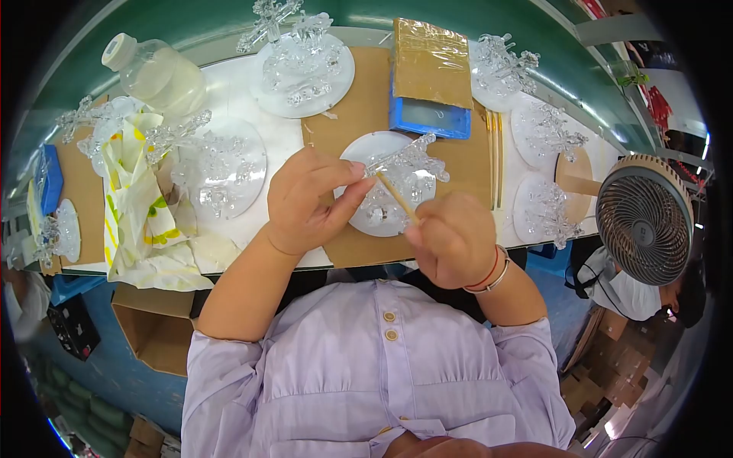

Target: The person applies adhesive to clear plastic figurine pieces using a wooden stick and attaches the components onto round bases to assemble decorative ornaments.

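Note:
My left hand pinches one end of a clear plastic figure between thumb and fingertips, over a round white disc. In my right hand is a thin wooden stick, gripped in closed fingers. The stick slants up to the left, and its tip is at the figure near my left fingertips. Whether the tip touches the figure is too small to tell. More clear pieces lie on the disc below, partly hidden by the figure and stick.
Discs with clear pieces stand around. A bottle and crumpled patterned paper are at left. Behind the hands is a blue tray under cardboard, beside upright sticks. A fan stands at right.

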The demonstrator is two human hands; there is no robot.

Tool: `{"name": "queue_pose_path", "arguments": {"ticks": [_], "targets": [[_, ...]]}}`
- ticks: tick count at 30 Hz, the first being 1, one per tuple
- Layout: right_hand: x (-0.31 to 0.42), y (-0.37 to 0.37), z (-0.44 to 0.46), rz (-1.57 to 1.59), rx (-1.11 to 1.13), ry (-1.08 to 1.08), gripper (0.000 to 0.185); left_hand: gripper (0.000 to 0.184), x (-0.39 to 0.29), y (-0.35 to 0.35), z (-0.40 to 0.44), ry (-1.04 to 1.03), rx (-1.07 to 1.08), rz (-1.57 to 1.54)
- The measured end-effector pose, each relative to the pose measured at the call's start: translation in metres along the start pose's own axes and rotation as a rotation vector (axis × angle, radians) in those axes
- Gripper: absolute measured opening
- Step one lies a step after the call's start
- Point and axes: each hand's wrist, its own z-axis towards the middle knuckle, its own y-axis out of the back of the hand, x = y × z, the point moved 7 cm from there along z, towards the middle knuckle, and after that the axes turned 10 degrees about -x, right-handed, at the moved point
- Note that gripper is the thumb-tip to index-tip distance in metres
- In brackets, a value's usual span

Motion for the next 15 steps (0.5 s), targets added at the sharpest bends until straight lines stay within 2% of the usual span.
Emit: {"name": "queue_pose_path", "arguments": {"ticks": [6,15], "targets": [[-0.013,0.006,0.014,-0.159,-0.025,-0.185,0.014,0.036,-0.001,0.000,0.000,-0.004,-0.013,-0.003],[-0.024,0.023,0.002,-0.065,-0.027,-0.320,0.011,0.038,-0.005,-0.003,0.001,-0.036,0.015,-0.002]]}}
